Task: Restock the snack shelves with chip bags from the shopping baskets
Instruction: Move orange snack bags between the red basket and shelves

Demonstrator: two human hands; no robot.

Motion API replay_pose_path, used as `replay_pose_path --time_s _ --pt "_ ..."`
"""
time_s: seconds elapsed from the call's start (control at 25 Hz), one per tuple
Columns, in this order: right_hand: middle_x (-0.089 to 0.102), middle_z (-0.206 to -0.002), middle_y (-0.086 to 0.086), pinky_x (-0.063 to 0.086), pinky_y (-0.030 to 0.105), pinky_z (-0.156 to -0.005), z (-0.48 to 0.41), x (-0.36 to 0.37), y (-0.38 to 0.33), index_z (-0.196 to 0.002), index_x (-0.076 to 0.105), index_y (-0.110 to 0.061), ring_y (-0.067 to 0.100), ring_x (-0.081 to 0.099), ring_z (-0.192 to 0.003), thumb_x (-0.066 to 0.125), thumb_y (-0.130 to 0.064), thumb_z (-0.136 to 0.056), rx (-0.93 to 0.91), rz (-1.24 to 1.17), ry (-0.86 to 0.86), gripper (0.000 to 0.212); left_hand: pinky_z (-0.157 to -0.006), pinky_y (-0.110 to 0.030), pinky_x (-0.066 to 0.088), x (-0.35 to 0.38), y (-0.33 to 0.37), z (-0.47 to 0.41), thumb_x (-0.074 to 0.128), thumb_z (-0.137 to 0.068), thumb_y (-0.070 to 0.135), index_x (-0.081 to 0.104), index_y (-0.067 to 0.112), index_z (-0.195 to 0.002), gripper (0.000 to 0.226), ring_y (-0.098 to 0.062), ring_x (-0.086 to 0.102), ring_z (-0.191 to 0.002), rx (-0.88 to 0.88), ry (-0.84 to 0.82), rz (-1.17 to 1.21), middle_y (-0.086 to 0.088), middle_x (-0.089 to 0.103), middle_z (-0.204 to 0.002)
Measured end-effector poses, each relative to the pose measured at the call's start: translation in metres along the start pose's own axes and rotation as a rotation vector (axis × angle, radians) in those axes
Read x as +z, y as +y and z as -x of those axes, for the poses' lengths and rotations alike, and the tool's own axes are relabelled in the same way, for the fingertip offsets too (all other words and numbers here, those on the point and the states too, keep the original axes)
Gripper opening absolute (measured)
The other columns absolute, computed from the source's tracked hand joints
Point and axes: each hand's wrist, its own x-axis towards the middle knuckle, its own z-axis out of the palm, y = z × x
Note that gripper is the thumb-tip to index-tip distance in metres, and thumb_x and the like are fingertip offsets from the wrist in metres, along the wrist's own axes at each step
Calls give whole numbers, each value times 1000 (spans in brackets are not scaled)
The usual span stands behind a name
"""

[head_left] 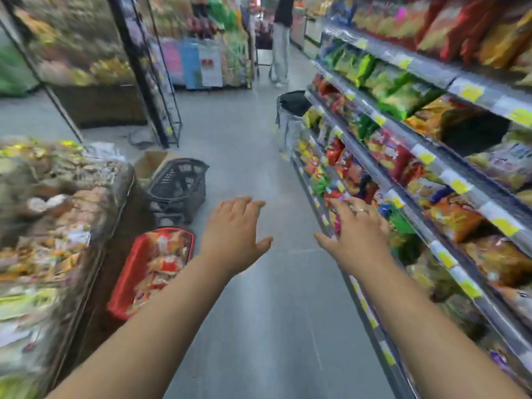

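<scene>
The frame is motion-blurred. My left hand (234, 236) hovers over the aisle floor, fingers spread, holding nothing. My right hand (355, 234), with a ring on one finger, is spread open beside the lower snack shelves (426, 226); its fingertips reach the bags at the shelf front without gripping any. A red shopping basket (125, 272) filled with orange and red chip bags (159, 263) stands on the floor at lower left. Behind it is a black shopping basket (180, 182); what it holds is unclear.
Snack shelving with yellow price tags runs along the right. A display table of packaged goods (51, 226) stands on the left. A cardboard box (149, 164) sits by the black basket. A person (280, 41) with a cart stands far down the aisle; a dark-topped wire bin (292, 103) stands against the shelves.
</scene>
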Motion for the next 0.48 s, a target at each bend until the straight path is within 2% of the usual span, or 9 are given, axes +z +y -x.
replay_pose_path --time_s 0.12,0.28,0.36,0.48 --pt "41 -145 2 30 44 -105 -21 44 -97 -142 42 -28 28 41 -131 69 -54 -77 -131 -18 -58 75 -109 -45 31 2 -96 34 55 -76 59 49 19 -136 72 -28 46 -128 -127 -8 -17 -7 52 -136" --pt "36 -148 0 28 43 -107 -36 109 -214 -144 37 -30 25 38 -133 65 -55 -80 -259 -24 -148 74 -99 -43 37 14 -204 83 48 -74 57 53 18 -129 68 -27 52 -119 -272 -66 -65 -5 57 -127" --pt "34 -150 0 25 44 -109 -38 140 -264 -145 36 -29 24 34 -137 64 -53 -82 -306 -44 -214 73 -103 -46 38 23 -249 105 55 -76 55 50 17 -132 68 -28 50 -122 -352 -96 -42 -6 56 -129" --pt "33 -151 0 21 44 -112 -41 181 -315 -147 33 -29 22 30 -138 61 -53 -84 -366 -35 -316 73 -111 -47 31 39 -301 129 61 -78 54 45 20 -139 72 -26 44 -130 -465 -112 -7 -4 50 -138"
